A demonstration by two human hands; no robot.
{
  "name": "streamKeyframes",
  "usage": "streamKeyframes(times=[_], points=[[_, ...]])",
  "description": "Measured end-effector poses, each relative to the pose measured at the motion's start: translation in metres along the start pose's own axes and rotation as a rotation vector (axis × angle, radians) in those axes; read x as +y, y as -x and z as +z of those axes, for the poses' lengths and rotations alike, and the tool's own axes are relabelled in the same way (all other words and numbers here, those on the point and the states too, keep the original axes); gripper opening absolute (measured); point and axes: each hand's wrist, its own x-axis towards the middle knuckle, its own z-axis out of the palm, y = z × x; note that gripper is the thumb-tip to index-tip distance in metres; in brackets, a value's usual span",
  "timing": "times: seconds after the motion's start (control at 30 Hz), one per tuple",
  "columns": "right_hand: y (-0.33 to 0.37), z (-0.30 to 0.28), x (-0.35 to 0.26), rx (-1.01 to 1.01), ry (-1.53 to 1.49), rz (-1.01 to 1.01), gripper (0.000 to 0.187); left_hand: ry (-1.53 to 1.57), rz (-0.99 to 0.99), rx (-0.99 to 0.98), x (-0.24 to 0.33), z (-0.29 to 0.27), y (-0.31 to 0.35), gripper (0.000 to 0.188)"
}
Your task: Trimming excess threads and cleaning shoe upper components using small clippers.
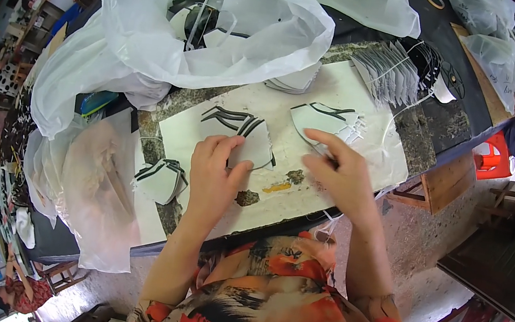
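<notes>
In front of me, my left hand (219,172) rests on a white, curved, black-edged shoe-upper-like piece (254,150). Its fingertips touch the piece near several black strips (234,119), and its thumb stands apart from the fingers. My right hand (344,178) has its index finger and thumb spread. Its index finger is at the near edge of a stack of similar white pieces with black trim (327,123); whether it presses on them I cannot tell. Left of my left hand lies another small stack of white, black-edged pieces (161,181).
Under the pieces lies a worn white board (206,143). A large translucent plastic bag (125,19) stands open at the back left. Fanned grey-white pieces (389,74) lie at the back right, near white cord. A red stool (494,157) stands beyond the table's right edge.
</notes>
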Motion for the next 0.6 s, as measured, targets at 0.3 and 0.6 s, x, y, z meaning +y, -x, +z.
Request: streamKeyframes(times=[0.3, 0.6], points=[[-0.045, 0.055, -0.001, -0.058, 0.429, -0.224, 0.048, 0.086, 0.015, 0.028, -0.005, 0.006, 0.004, 0.040], [-0.031, 0.057, -0.008, 0.038, 0.333, -0.207, 0.034, 0.096, 0.019, 0.009, -0.008, 0.003, 0.005, 0.048]])
